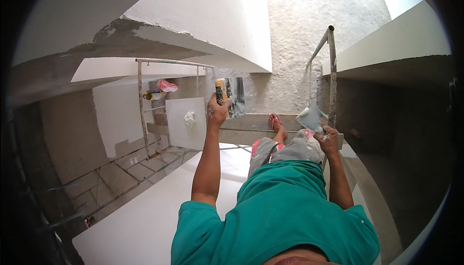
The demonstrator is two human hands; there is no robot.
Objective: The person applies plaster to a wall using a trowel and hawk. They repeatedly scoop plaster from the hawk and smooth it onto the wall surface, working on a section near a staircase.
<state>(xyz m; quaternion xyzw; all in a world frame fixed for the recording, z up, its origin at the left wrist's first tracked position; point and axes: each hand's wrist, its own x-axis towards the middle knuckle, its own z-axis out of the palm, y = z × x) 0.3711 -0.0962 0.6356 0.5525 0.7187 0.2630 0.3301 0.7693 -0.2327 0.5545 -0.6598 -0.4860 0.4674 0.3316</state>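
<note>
My left hand (217,111) is closed around the yellow-and-black handle of a wide putty knife (237,96). Dark and whitish smears streak its flat blade, which is held up in front of me. On the other side, near my thigh, my right hand (327,140) grips a second putty knife (309,115) with a grey blade; pale putty is smeared along it, and its handle is mostly hidden by my fingers. Left of my left hand lies a white board (175,132) bearing a small lump of white putty (190,117).
Metal scaffold frames stand at left (141,105) and right (333,71). My sandalled foot (277,122) is by a plank (251,121). A pink-and-white bag (167,86) lies beyond the board. A white wall edge (241,33) juts in overhead, and tiled floor (116,180) shows far below.
</note>
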